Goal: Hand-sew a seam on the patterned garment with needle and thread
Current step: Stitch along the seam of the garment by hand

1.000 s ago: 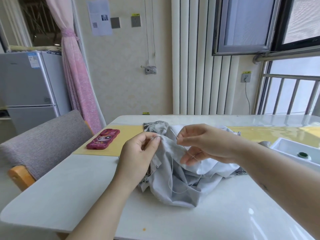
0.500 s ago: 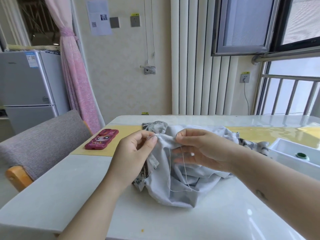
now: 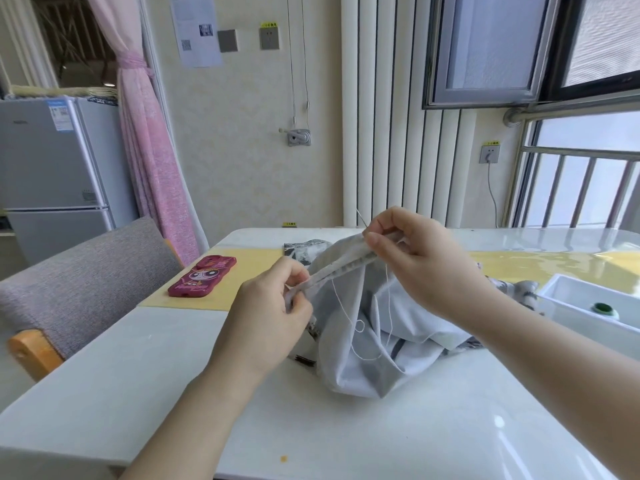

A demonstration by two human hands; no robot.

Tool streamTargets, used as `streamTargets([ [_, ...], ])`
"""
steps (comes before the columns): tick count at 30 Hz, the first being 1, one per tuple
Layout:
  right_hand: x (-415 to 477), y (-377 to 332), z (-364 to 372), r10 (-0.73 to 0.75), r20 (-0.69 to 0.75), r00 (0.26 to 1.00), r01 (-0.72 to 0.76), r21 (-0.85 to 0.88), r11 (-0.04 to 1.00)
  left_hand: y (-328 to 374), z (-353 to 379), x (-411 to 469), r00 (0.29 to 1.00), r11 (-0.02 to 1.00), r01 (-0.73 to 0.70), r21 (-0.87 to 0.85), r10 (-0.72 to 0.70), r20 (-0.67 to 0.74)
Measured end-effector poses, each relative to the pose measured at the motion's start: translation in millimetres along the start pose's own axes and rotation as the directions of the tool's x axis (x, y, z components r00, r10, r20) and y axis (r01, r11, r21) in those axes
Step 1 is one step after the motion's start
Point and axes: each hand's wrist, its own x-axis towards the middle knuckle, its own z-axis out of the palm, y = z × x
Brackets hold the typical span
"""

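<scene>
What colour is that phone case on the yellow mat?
The phone case is magenta-red with a big-eyed cartoon face; the head view shows it.

Left grip and right grip pinch the garment seam taut above the bench; phone at ten o'clock.

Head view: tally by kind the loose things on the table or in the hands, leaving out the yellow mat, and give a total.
Patterned garment: 1
Needle: 1
Thread: 1
Phone in a pink case: 1
White tray: 1
Green-topped item in the tray: 1
Total: 6
</scene>
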Motion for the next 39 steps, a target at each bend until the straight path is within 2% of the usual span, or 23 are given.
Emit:
streamTargets([
  [3, 1.0, -0.6, 0.2, -0.008, -0.033, 0.999, 0.007, -0.036, 0.999, -2.0, -0.9, -2.7, 0.985, 0.982, -0.169, 0.087, 0.172, -0.024],
  [6, 3.4, -2.0, -1.5, -0.004, -0.073, 0.997, 0.001, -0.047, 0.999, -7.4, -0.5, -7.0, 0.941, 0.928, -0.333, 0.164, 0.339, -0.010],
  [11, 3.0, -10.0, -1.0, -0.007, -0.076, 0.997, 0.009, 0.027, 1.000, -10.7, 5.4, -14.2, 0.900, 0.883, -0.429, 0.188, 0.435, 0.012],
  [15, 5.2, -13.0, -1.2, 0.021, -0.054, 0.998, -0.015, 0.106, 0.994, -10.8, 6.9, -15.9, 0.910, 0.907, -0.406, 0.112, 0.412, -0.035],
  [20, 7.4, -14.4, -1.1, 0.070, -0.025, 0.997, -0.064, 0.183, 0.981, -17.6, 8.2, -13.9, 0.912, 0.906, -0.401, 0.133, 0.409, -0.036],
  [24, 8.2, -15.0, -1.0, 0.093, -0.014, 0.996, -0.088, 0.218, 0.972, -21.8, 6.6, -14.0, 0.951, 0.951, -0.300, 0.071, 0.304, -0.049],
  [30, 8.2, -16.7, 1.7, 0.118, 0.009, 0.993, -0.117, 0.265, 0.957, -15.3, 8.6, -16.0, 0.973, 0.977, -0.208, 0.044, 0.212, -0.093],
  [36, 8.8, -18.6, 2.2, 0.118, 0.020, 0.993, -0.119, 0.273, 0.955, -6.1, 16.3, -15.4, 0.966, 0.966, -0.143, 0.215, 0.183, -0.180],
  [39, 8.4, -18.0, 2.9, 0.126, 0.020, 0.992, -0.127, 0.270, 0.954, -2.8, 21.9, -12.0, 0.957, 0.964, -0.150, 0.217, 0.197, -0.213],
])
